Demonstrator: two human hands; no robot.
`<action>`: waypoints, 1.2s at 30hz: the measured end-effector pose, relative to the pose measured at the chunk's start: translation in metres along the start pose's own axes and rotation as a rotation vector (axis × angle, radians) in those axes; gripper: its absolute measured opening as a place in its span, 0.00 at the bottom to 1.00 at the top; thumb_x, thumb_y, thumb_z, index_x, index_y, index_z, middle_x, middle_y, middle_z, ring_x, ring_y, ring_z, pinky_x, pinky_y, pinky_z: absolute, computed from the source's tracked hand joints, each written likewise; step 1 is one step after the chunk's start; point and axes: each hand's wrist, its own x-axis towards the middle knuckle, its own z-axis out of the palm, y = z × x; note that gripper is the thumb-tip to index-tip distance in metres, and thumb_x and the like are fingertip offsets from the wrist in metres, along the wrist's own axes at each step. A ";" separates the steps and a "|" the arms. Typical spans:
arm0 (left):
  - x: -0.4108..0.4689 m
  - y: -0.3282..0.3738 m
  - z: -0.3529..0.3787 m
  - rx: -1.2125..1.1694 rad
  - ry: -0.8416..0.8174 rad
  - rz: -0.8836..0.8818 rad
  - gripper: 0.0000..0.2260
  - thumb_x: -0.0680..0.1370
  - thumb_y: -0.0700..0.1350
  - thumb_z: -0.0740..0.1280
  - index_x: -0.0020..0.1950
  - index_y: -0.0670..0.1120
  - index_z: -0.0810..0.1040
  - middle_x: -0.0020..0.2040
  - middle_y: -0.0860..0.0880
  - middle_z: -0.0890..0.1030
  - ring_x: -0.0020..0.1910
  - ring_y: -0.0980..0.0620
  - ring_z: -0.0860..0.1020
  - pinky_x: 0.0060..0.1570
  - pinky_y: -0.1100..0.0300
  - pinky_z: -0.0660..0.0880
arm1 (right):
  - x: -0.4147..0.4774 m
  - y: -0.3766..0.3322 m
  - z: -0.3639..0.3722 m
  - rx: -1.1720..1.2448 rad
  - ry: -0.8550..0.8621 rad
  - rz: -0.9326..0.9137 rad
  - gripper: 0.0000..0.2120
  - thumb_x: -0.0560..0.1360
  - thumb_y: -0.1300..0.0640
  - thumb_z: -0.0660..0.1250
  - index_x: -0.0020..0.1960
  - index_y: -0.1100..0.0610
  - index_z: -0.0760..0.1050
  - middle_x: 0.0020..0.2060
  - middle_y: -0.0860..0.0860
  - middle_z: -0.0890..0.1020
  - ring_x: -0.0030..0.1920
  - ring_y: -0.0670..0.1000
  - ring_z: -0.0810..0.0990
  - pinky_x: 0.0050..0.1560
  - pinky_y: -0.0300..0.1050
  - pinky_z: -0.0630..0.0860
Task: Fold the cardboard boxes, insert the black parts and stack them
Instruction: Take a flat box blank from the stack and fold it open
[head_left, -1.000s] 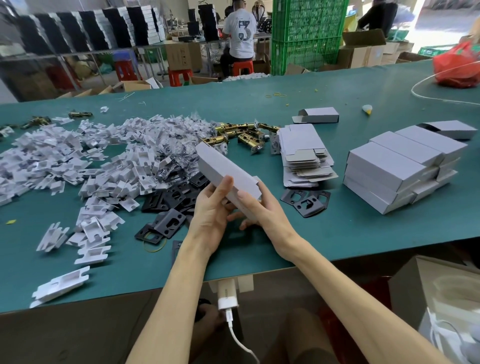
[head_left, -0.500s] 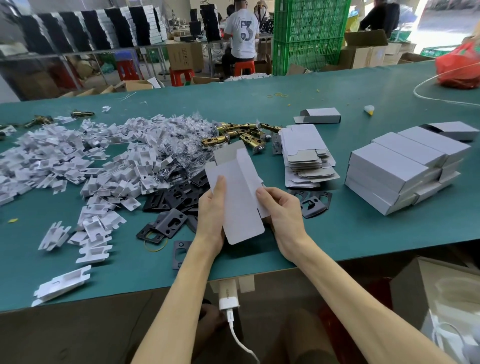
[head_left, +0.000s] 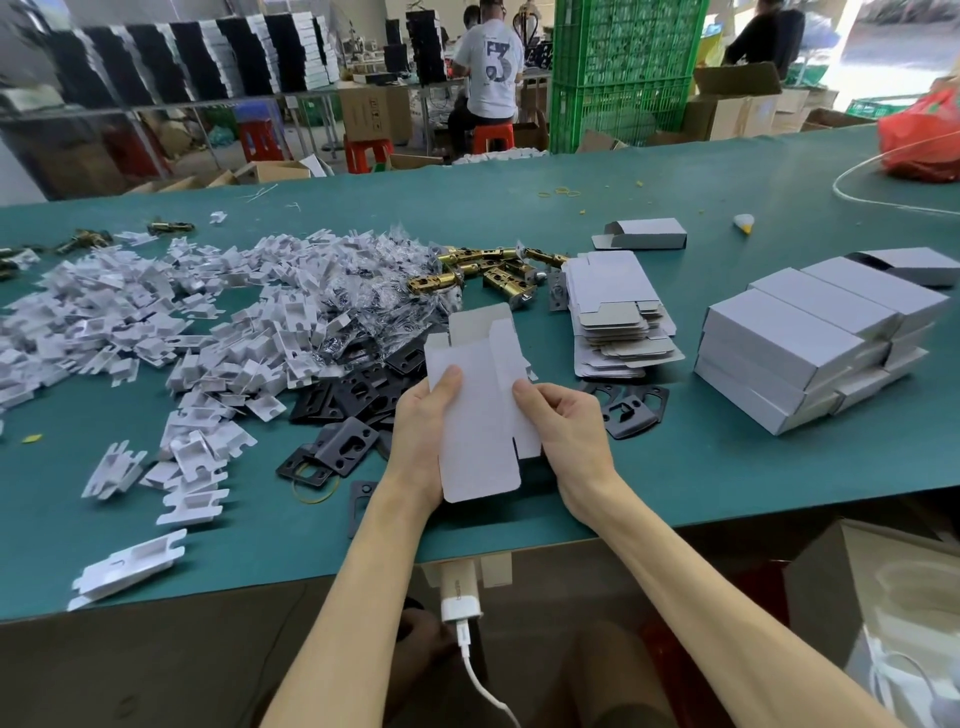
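Note:
Both hands hold a white cardboard box (head_left: 480, 410) upright above the green table's near edge, its top and bottom flaps open. My left hand (head_left: 423, 431) grips its left side with the thumb across the front. Its right side is gripped by my right hand (head_left: 566, 426). Black metal parts (head_left: 353, 410) lie scattered just left of and behind the box, with two more black parts (head_left: 628, 410) to its right. A pile of flat box blanks (head_left: 618, 317) sits behind on the right. Folded white boxes (head_left: 810, 343) are stacked at the far right.
A wide heap of white plastic inserts (head_left: 171, 322) covers the left of the green table (head_left: 727, 467). Brass latch pieces (head_left: 483, 270) lie behind the box. One folded box (head_left: 644, 234) sits further back. A red bag (head_left: 919, 135) and white cord are at far right.
The box was first held tilted as a closed-looking shape; it has been turned upright to face me with its flaps open, and both hands shifted to its sides.

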 end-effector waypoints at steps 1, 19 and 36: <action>0.000 0.001 -0.001 -0.013 -0.015 -0.006 0.13 0.84 0.45 0.65 0.62 0.37 0.81 0.52 0.38 0.87 0.44 0.41 0.86 0.38 0.49 0.83 | 0.000 -0.001 0.001 0.004 0.002 0.001 0.15 0.81 0.55 0.68 0.43 0.67 0.81 0.39 0.55 0.85 0.39 0.51 0.82 0.41 0.45 0.79; -0.004 0.002 0.002 -0.006 -0.176 -0.014 0.13 0.85 0.42 0.62 0.68 0.42 0.78 0.60 0.38 0.85 0.53 0.39 0.85 0.52 0.42 0.83 | -0.001 -0.003 0.003 -0.110 0.010 -0.033 0.27 0.77 0.43 0.71 0.71 0.49 0.65 0.52 0.51 0.84 0.49 0.46 0.86 0.45 0.43 0.82; -0.002 -0.004 0.000 -0.010 -0.166 0.140 0.16 0.80 0.44 0.70 0.67 0.46 0.82 0.64 0.37 0.82 0.54 0.40 0.81 0.58 0.42 0.79 | -0.006 -0.010 0.000 0.038 -0.146 -0.060 0.18 0.78 0.50 0.70 0.67 0.44 0.74 0.55 0.59 0.83 0.52 0.60 0.85 0.49 0.63 0.83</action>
